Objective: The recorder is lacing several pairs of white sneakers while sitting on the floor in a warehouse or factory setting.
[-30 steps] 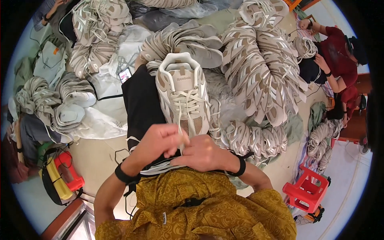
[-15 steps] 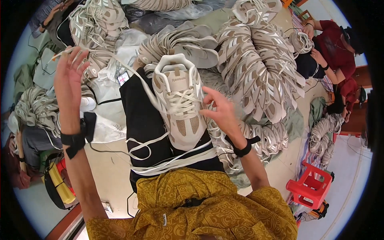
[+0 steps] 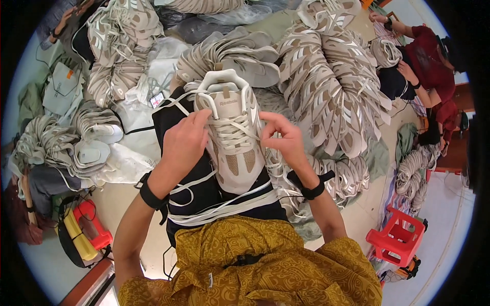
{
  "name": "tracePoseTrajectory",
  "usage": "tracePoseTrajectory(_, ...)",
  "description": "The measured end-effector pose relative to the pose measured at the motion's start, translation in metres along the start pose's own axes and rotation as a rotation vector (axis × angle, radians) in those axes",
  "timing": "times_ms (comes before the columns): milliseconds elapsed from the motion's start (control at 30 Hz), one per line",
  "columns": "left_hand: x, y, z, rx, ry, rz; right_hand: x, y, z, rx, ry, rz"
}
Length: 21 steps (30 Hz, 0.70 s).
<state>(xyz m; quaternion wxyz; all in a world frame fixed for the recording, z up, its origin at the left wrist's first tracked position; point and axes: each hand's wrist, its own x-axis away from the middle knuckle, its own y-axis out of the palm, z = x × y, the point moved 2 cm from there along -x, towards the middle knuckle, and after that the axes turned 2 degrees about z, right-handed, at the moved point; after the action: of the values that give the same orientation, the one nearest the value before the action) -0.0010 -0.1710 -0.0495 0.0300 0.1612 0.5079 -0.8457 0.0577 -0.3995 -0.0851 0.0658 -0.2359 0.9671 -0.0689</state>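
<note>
A beige and white sneaker (image 3: 236,173) rests on my black-trousered lap (image 3: 204,196), toe toward me. Its flat cream laces (image 3: 232,131) cross over the tongue in several rows. My left hand (image 3: 185,138) is at the shoe's left eyelet edge, fingertips pressed together; what they pinch is hidden. A loose lace (image 3: 176,102) loops out above that hand. On the opposite side, my right hand (image 3: 284,138) is curled, forefinger and thumb against the right eyelet edge, and I cannot make out what is between them. More loose laces (image 3: 224,209) lie across my thighs.
Fanned stacks of shoe uppers (image 3: 332,86) stand ahead and to the right. Other piled shoes (image 3: 122,46) are at the far left. A red stool (image 3: 395,237) stands at the right. Co-workers in dark red shirts (image 3: 426,66) sit at the upper right, one handling shoes.
My left hand has come down from the upper left, where it held a stretched lace, to the shoe's left side. The right hand's fingers have closed more at the right edge.
</note>
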Motion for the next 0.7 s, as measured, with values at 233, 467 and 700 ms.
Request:
tracePoseTrajectory(233, -0.001, 0.015, -0.011, 0.007, 0.014, 0.147, 0.0, 0.009, 0.004, 0.155, 0.053, -0.004)
tracePoseTrajectory(467, -0.016, 0.003, -0.02, -0.148, 0.082, 0.12, -0.003, 0.004, -0.002, -0.225, 0.13, -0.079)
tracePoseTrajectory(700, -0.063, -0.02, -0.009, -0.279, 0.076, 0.098, -0.019, -0.016, -0.043, -0.718, 0.228, -0.053)
